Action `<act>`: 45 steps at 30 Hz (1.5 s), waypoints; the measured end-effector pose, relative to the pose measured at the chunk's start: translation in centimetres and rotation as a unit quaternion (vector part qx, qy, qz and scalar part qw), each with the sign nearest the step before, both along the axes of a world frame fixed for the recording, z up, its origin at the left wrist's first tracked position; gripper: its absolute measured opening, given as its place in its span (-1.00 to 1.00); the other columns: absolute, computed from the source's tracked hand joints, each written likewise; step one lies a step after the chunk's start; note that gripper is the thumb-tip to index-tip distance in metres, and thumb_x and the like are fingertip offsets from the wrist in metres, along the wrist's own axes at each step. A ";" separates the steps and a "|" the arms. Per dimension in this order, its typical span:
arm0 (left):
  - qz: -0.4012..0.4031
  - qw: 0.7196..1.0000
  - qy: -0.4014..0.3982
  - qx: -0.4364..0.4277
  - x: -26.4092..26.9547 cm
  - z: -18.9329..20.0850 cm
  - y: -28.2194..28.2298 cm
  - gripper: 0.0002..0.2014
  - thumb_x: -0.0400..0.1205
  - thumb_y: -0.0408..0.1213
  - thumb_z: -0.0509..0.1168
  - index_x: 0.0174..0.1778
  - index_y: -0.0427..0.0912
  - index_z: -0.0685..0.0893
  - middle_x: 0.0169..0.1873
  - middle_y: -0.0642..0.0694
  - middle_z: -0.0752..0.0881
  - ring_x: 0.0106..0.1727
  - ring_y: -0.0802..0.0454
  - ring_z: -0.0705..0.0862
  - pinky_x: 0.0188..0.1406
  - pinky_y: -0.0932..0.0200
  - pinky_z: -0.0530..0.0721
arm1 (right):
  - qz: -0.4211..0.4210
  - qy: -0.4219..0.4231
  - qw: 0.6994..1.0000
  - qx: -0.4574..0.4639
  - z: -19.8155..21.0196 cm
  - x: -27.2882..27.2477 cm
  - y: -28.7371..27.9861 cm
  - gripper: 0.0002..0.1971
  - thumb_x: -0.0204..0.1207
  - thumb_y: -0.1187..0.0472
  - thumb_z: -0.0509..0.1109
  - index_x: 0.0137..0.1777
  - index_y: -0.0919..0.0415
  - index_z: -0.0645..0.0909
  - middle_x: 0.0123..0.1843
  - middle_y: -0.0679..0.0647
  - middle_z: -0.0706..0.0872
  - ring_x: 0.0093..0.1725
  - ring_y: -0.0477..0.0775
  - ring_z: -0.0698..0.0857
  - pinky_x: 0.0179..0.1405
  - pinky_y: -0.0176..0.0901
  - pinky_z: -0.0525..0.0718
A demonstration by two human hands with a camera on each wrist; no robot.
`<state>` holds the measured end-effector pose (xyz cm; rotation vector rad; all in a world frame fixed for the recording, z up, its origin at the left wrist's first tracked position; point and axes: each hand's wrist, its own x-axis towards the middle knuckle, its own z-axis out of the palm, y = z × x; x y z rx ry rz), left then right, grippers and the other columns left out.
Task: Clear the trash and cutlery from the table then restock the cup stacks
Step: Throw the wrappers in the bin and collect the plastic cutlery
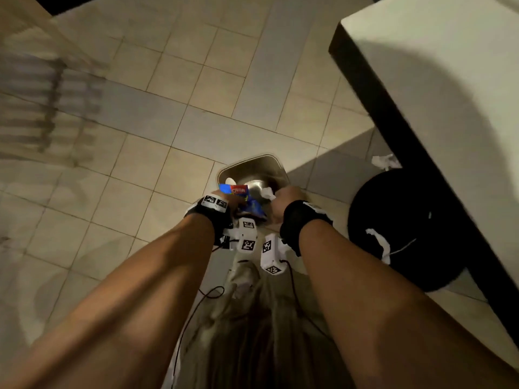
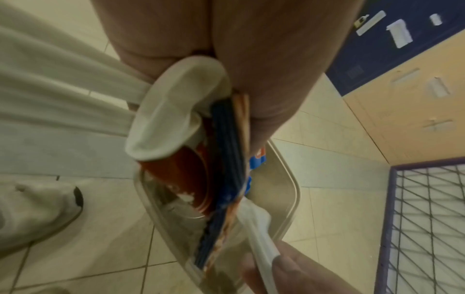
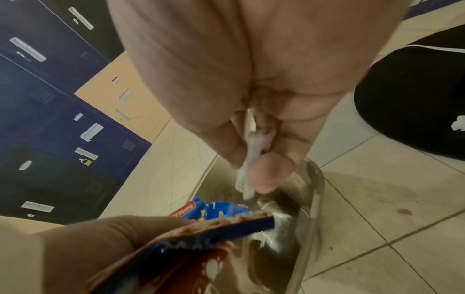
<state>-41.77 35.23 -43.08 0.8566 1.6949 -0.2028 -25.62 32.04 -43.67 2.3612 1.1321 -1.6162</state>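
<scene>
Both hands hover over an open steel bin [image 1: 270, 159] on the tiled floor. My left hand [image 1: 224, 202] grips a bundle of trash: blue snack wrappers [image 1: 242, 192], a squashed white piece [image 2: 171, 111] and something red-brown [image 2: 191, 169]. The bundle hangs over the bin's mouth [image 2: 292, 208]. My right hand [image 1: 283, 200] pinches a white crumpled piece [image 1: 268, 193] between thumb and fingers; up close it looks like thin white plastic or paper [image 3: 247, 159], just above the bin [image 3: 310, 199]. The left hand's wrappers [image 3: 214, 228] show in the right wrist view.
A white table with a dark edge [image 1: 421, 80] stands to the right. Below it sit a black round object [image 1: 393, 228] and a scrap of crumpled paper [image 1: 384, 161] on the floor. Blue and tan lockers [image 3: 50, 119] line the wall; a blue wire rack [image 2: 427, 218] is nearby.
</scene>
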 end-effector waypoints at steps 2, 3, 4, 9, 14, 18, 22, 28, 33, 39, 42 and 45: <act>0.032 0.999 -0.028 -0.030 0.5 -1.2 0.5 -0.75 0.65 -0.08 0.45 -0.21 -0.17 0.68 -0.18 -0.28 0.73 -0.19 -0.17 0.70 -0.12 0.15 0.76 | 0.022 -0.002 1.000 0.023 -0.9 0.2 1.0 -0.68 0.71 0.17 0.31 0.32 0.35 0.69 0.32 0.29 0.74 0.27 0.29 0.73 0.05 -0.12 0.65; 0.049 0.997 -0.044 -0.040 0.8 -1.3 0.7 -0.73 0.64 -0.03 0.45 -0.21 -0.16 0.69 -0.12 -0.33 0.74 -0.12 -0.20 0.69 0.02 -0.04 0.75 | 0.017 0.000 0.999 0.030 -1.2 0.3 1.5 -0.67 0.72 0.19 0.25 0.32 0.36 0.69 0.35 0.31 0.73 0.31 0.32 0.71 0.15 -0.08 0.67; 0.068 0.995 -0.056 -0.051 1.2 -1.4 1.0 -0.69 0.63 0.04 0.46 -0.16 -0.16 0.73 -0.07 -0.34 0.76 -0.10 -0.21 0.69 0.05 -0.14 0.73 | 0.006 0.008 1.000 0.029 -1.3 0.4 1.9 -0.66 0.73 0.22 0.21 0.35 0.37 0.67 0.38 0.32 0.71 0.34 0.34 0.69 0.19 -0.09 0.65; -0.002 1.000 0.006 -0.001 2.1 -1.2 2.1 -0.44 0.61 0.24 0.41 0.26 -0.19 0.74 -0.02 -0.24 0.82 -0.12 -0.17 0.76 -0.28 0.16 0.60 | 0.013 -0.007 1.000 0.027 -0.9 0.6 2.3 -0.66 0.66 0.24 0.22 0.32 0.34 0.68 0.41 0.34 0.68 0.36 0.36 0.65 0.20 -0.11 0.56; -0.334 0.932 0.102 0.100 0.5 1.5 1.7 -0.28 0.69 -0.01 0.39 0.75 0.05 0.25 0.50 -0.28 0.58 0.45 -0.35 0.61 0.25 0.00 0.64 | -0.015 -0.018 0.999 0.032 1.9 -0.1 1.4 -0.62 0.71 0.21 0.21 0.46 0.27 0.60 0.49 0.29 0.63 0.43 0.35 0.62 0.36 -0.04 0.56; -0.226 0.967 0.073 0.094 0.1 5.8 1.0 -0.28 0.60 -0.13 0.47 0.68 -0.09 0.38 0.56 -0.25 0.53 0.49 -0.36 0.57 0.42 -0.16 0.66 | -0.052 0.001 0.995 0.085 7.7 -0.9 -0.5 -0.64 0.75 0.20 0.21 0.48 0.21 0.62 0.49 0.23 0.65 0.45 0.29 0.62 0.40 -0.06 0.56; 0.048 0.992 -0.006 0.118 -2.3 6.4 1.5 -0.35 0.14 0.12 0.42 0.20 0.27 0.48 0.24 -0.29 0.76 0.28 -0.28 0.74 0.25 -0.33 0.77 | -0.072 0.019 0.976 0.206 16.5 -2.0 -3.4 -0.81 0.66 0.23 0.39 -0.01 0.29 0.82 0.05 0.25 0.81 0.06 0.26 0.77 0.09 -0.02 0.72; 0.074 0.965 -0.080 0.237 0.7 27.1 -2.2 -0.60 0.34 0.18 0.40 0.09 0.28 0.58 0.01 -0.05 0.71 0.06 -0.28 0.80 0.06 -0.34 0.83 | -0.056 0.072 0.952 0.292 31.5 -2.4 -9.4 -0.81 0.55 0.13 0.54 -0.22 0.21 0.70 -0.20 0.14 0.76 -0.22 0.07 0.67 -0.22 -0.24 0.43; -0.028 0.942 -0.135 0.307 6.9 37.1 -5.1 -0.50 0.63 -0.15 0.44 0.47 0.05 0.45 -0.17 0.09 0.73 -0.12 -0.16 0.81 -0.04 -0.06 0.82 | -0.100 -0.017 0.919 0.382 40.4 2.5 -14.2 -0.77 0.57 0.07 0.43 -0.29 0.14 0.64 -0.32 0.01 0.62 -0.34 0.02 0.57 -0.31 -0.16 0.48; -0.273 0.899 -0.135 0.315 16.7 39.8 -8.7 -0.35 0.62 -0.15 0.49 0.60 -0.12 0.40 0.26 -0.03 0.65 0.28 -0.01 0.62 0.21 0.22 0.49 | -0.187 -0.156 0.913 0.327 43.0 14.1 -18.9 -0.91 0.52 0.28 0.46 -0.18 0.10 0.64 -0.17 0.07 0.68 -0.21 0.04 0.59 -0.14 -0.18 0.57; -0.443 0.820 -0.087 0.351 21.1 39.5 -10.4 -0.21 0.51 0.03 0.51 0.66 0.04 0.36 0.49 -0.09 0.53 0.45 -0.15 0.53 0.40 0.02 0.50 | -0.228 -0.176 0.923 0.254 41.5 18.3 -21.4 -0.90 0.45 0.37 0.42 -0.09 0.21 0.67 -0.07 0.22 0.73 -0.06 0.25 0.68 -0.12 -0.21 0.43; -0.564 0.751 -0.035 0.340 24.4 39.3 -11.6 -0.11 0.44 0.01 0.54 0.65 0.39 0.24 0.65 -0.12 0.31 0.59 -0.30 0.36 0.42 -0.28 0.59 | -0.233 -0.154 0.941 0.193 40.0 20.8 -23.7 -0.85 0.47 0.36 0.37 0.00 0.16 0.63 -0.04 0.12 0.69 0.04 0.24 0.70 -0.07 -0.22 0.43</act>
